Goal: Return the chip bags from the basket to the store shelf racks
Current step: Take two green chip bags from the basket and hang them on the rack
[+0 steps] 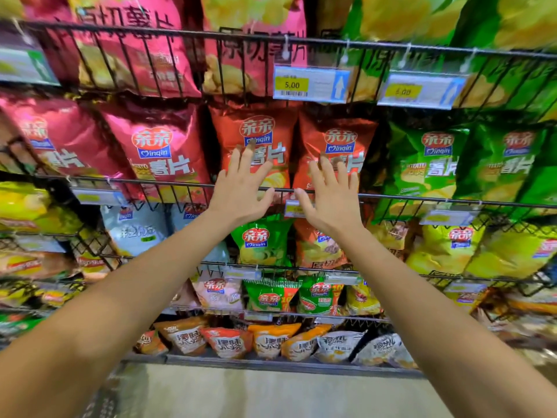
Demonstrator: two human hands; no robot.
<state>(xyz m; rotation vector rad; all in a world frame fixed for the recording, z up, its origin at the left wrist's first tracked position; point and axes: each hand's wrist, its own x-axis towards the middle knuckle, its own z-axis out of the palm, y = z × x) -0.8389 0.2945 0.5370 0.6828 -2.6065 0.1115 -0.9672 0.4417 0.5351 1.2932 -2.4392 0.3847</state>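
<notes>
Two orange-red chip bags stand side by side in the black wire rack (422, 198) at the middle level: the left bag (256, 131) and the right bag (337, 137). My left hand (241, 191) is spread flat against the left bag, fingers apart. My right hand (331, 197) lies spread over the lower front of the right bag. Neither hand grips anything. The basket is out of view.
Pink bags (156, 152) fill the rack to the left, green bags (428, 164) to the right. Price tags (310, 84) hang on the upper rack's rail. Lower racks hold smaller snack bags (265, 245). Pale floor (271, 393) shows below the bottom shelf.
</notes>
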